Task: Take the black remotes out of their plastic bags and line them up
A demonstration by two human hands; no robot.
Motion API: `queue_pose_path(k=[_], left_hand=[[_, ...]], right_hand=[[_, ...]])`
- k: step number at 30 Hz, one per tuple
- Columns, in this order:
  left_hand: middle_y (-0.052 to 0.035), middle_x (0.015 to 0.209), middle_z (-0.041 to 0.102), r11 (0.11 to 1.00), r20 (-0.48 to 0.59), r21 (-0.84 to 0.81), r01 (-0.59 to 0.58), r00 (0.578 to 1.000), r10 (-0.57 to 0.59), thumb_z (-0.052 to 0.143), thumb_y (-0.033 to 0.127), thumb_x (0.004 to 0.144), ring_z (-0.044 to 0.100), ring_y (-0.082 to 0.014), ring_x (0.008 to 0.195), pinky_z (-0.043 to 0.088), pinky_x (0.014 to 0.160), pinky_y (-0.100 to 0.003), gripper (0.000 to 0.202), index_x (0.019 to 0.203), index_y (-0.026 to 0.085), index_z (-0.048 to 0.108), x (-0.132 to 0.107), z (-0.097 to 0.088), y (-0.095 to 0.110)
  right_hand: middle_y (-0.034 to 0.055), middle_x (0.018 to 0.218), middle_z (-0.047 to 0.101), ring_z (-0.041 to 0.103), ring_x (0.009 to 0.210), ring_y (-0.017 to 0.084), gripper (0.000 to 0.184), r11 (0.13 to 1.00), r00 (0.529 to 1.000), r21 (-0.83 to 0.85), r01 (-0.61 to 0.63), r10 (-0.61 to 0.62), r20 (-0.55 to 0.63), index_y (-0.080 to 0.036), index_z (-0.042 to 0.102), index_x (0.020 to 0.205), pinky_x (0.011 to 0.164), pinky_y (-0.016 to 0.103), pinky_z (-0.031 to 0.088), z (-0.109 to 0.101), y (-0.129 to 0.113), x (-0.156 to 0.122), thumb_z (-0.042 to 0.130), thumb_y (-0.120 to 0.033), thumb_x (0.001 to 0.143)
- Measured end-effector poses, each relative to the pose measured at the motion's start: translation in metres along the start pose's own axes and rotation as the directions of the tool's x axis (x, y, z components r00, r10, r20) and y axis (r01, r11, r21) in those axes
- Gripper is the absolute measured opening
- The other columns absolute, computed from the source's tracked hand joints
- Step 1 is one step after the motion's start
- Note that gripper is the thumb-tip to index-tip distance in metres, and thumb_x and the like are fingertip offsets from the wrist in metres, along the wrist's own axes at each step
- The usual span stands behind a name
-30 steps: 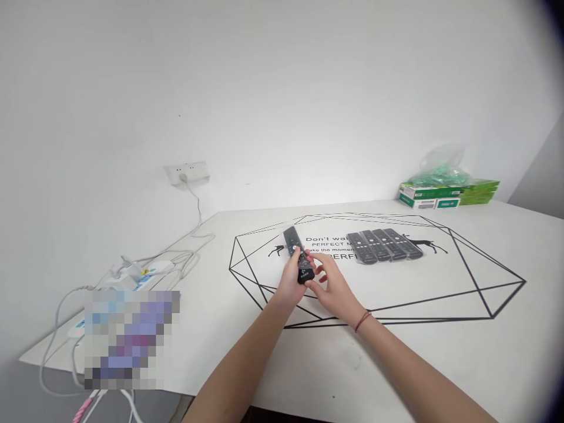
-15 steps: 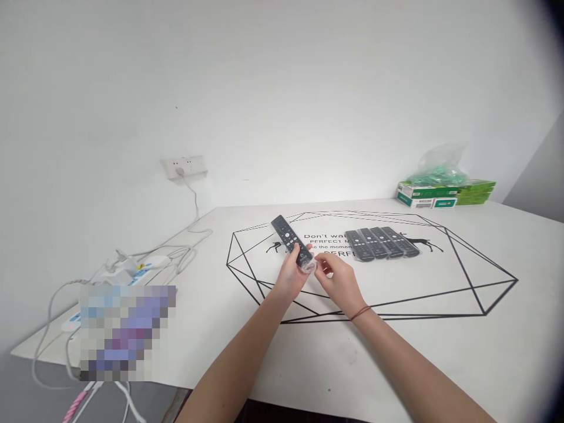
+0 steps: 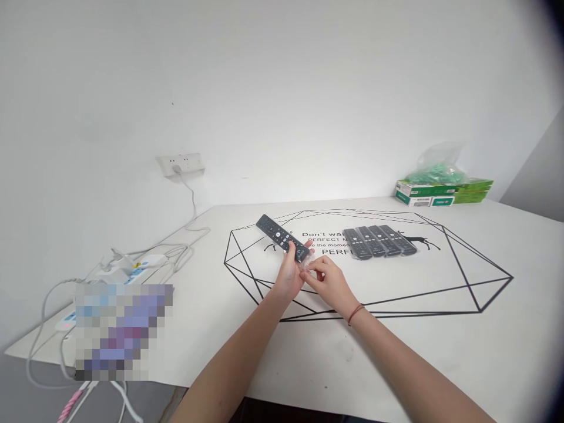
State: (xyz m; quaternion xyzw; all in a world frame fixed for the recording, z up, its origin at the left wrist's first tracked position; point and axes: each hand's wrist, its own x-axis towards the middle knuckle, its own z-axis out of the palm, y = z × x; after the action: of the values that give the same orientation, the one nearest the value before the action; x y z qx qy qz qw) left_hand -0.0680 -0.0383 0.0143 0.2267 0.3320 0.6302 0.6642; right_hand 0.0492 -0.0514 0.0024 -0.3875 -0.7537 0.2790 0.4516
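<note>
**Left hand (image 3: pixel 289 277) clamped on black remote control (image 3: pixel 274 232), centre of frame**

The left hand grips the near end of the black remote control, thumb laid on the button face. The unit slants from the centre of the frame, its far end toward the upper left. The right hand (image 3: pixel 329 285), just below and right of it, has thumb and fingertips drawn together on the crumpled plastic wrap (image 3: pixel 307 260) at the remote's near end. A reddish-brown band (image 3: pixel 356 314) circles the right wrist.

Four wrapped remotes (image 3: pixel 379 242) lie side by side right of centre on the white table (image 3: pixel 462 341), over printed lettering. Green-and-white boxes (image 3: pixel 425 197), topped by a clear bag (image 3: pixel 440 167), stand at the right of the frame. A power strip (image 3: pixel 150 261) with cables occupies the left; a wall socket (image 3: pixel 189 163) is mounted above.
</note>
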Motion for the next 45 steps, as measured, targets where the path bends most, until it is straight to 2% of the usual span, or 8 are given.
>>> queue_pose_path(k=[5,9,12,16,25,32,40,45], left_hand=[[-0.0072,0.083,0.062,0.998,0.072,-0.066,0.021,0.997,-0.016,0.043,0.059,0.081,0.059,-0.0158,0.073,0.048,0.064,-0.026,0.052,0.103,0.015,0.060,0.006,-0.008,0.004],[-0.0065,0.091,0.063,0.993,0.022,-0.099,-0.057,0.998,0.059,0.049,0.053,0.082,0.059,-0.0143,0.078,0.047,0.069,-0.025,0.042,0.104,0.018,0.058,0.009,-0.009,0.003],[-0.0053,0.105,0.063,0.989,0.012,-0.093,-0.118,0.993,0.119,0.053,0.049,0.081,0.059,-0.0133,0.083,0.045,0.073,-0.026,0.037,0.106,0.022,0.055,0.008,-0.006,0.003],[-0.0034,0.116,0.060,0.988,-0.054,-0.028,-0.150,0.987,0.148,0.054,0.052,0.080,0.059,-0.0123,0.089,0.043,0.075,-0.025,0.039,0.108,0.025,0.052,0.010,-0.007,0.008],[-0.0118,0.120,0.058,0.938,0.192,0.327,-0.113,0.980,0.051,0.053,0.051,0.081,0.057,-0.0212,0.103,0.044,0.083,-0.036,0.043,0.113,0.022,0.047,0.004,-0.009,0.003],[-0.0130,0.120,0.055,0.899,0.421,0.417,-0.137,0.905,-0.057,0.062,0.035,0.079,0.055,-0.0230,0.107,0.043,0.090,-0.040,0.038,0.111,0.019,0.050,-0.007,-0.004,0.011],[-0.0092,0.108,0.058,0.656,0.354,0.724,-0.211,0.931,-0.092,0.067,0.039,0.072,0.056,-0.0198,0.093,0.044,0.080,-0.034,0.047,0.111,0.019,0.053,-0.009,-0.014,0.030],[-0.0099,0.114,0.058,0.628,0.353,0.753,-0.196,0.926,-0.135,0.065,0.042,0.073,0.055,-0.0217,0.100,0.044,0.084,-0.034,0.046,0.111,0.018,0.055,-0.011,-0.011,0.035]], right_hand=[[0.0032,0.083,0.051,0.048,0.069,0.014,0.010,0.982,0.999,0.190,0.014,-0.003,-0.054,-0.019,0.058,0.070,0.055,0.024,0.042,-0.001,0.000,0.001,0.063,-0.028,0.071],[0.0051,0.090,0.055,0.049,0.070,0.014,0.022,0.919,0.982,0.355,-0.169,0.189,-0.022,-0.019,0.064,0.077,0.054,0.025,0.042,-0.002,0.000,0.004,0.063,-0.040,0.071],[0.0056,0.097,0.058,0.050,0.070,0.013,0.027,0.770,0.945,0.559,-0.307,0.315,0.086,-0.019,0.066,0.084,0.057,0.025,0.044,-0.004,0.002,0.006,0.066,-0.041,0.069],[0.0031,0.094,0.059,0.055,0.079,0.014,0.021,0.583,0.929,0.764,-0.275,0.366,0.055,-0.019,0.058,0.072,0.065,0.024,0.046,-0.012,0.004,0.009,0.071,-0.032,0.063],[0.0024,0.074,0.063,0.059,0.071,0.016,0.040,0.823,0.936,0.447,-0.351,0.317,0.153,-0.017,0.058,0.097,0.065,0.029,0.047,-0.016,0.009,0.011,0.065,-0.045,0.069],[-0.0005,0.069,0.059,0.055,0.069,0.012,0.038,0.652,0.912,0.642,-0.403,0.340,0.227,-0.015,0.061,0.087,0.069,0.027,0.045,-0.019,0.010,0.011,0.074,-0.039,0.061],[-0.0020,0.062,0.053,0.052,0.061,0.013,0.030,0.838,0.921,0.402,-0.370,0.272,0.280,-0.016,0.059,0.081,0.060,0.027,0.046,-0.019,0.012,0.010,0.065,-0.043,0.070],[-0.0028,0.056,0.050,0.048,0.054,0.011,0.030,0.901,0.959,0.349,-0.259,0.198,0.202,-0.017,0.052,0.065,0.056,0.025,0.043,-0.014,0.023,0.011,0.061,-0.045,0.072]])
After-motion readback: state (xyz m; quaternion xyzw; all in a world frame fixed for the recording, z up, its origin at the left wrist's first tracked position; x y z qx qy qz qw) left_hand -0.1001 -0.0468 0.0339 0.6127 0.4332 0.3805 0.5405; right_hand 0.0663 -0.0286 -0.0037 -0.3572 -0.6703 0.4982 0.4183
